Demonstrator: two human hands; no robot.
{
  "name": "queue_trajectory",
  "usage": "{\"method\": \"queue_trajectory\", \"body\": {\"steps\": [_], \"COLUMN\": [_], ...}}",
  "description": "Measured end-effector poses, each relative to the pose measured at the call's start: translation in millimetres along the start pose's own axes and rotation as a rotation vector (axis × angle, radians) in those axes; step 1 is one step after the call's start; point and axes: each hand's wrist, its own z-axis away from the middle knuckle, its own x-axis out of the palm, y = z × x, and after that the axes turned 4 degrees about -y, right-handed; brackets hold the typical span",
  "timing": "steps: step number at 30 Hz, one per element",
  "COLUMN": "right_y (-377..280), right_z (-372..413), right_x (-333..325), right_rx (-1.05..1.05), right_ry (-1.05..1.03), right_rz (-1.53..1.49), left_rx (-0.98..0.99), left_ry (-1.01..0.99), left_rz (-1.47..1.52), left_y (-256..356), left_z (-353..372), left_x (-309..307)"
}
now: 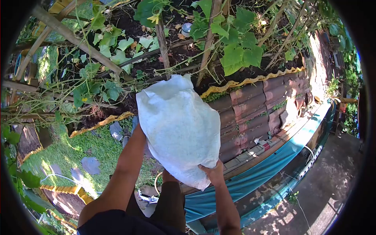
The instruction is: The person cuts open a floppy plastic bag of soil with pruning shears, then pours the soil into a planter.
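A white woven sack [180,121], bulging and creased, is held up in front of me, its frayed far end beside the garden bed. My right hand [213,172] grips its lower right corner, thumb on top and the other fingers underneath, out of sight. My left forearm [131,152] reaches up to the sack's left side. Behind the cloth, my left hand and its fingers are hidden. What the sack contains does not show.
Beyond the sack lies a dark soil bed [129,23] with vines, wooden stakes [162,47] and wavy yellow edging [250,81]. Brown corrugated sheets [254,109] are at the right, above a teal tarp [243,180]. Grass [105,150] with flat stones [91,165] is at the left.
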Motion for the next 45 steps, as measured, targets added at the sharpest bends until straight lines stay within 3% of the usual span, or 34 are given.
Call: {"method": "queue_trajectory", "body": {"steps": [1, 8, 14, 20, 26, 45], "right_y": [1, 0, 21, 40, 37, -36], "right_z": [-10, -63, -72, -58, -53, -53], "right_x": [-3, 0, -5, -39, -86, -197], "right_rx": [0.062, -0.15, -0.071, -0.019, -0.112, -0.194], "right_ry": [0.018, -0.064, 0.031, 0.051, 0.087, 0.172], "right_rz": [0.119, 0.083, -0.116, -0.389, -0.458, -0.214], "left_rx": [0.004, 0.012, 0.007, -0.005, 0.002, -0.014], "left_ry": [-0.004, -0.017, -0.022, -0.035, -0.057, -0.126], "left_rz": [0.002, -0.019, -0.059, -0.105, -0.165, -0.17], "left_y": [0, -3, -10, -14, -25, -65], "left_z": [-3, -23, -24, -13, -2, 5], "left_x": [-3, -8, 9, 55, 133, 241]}}
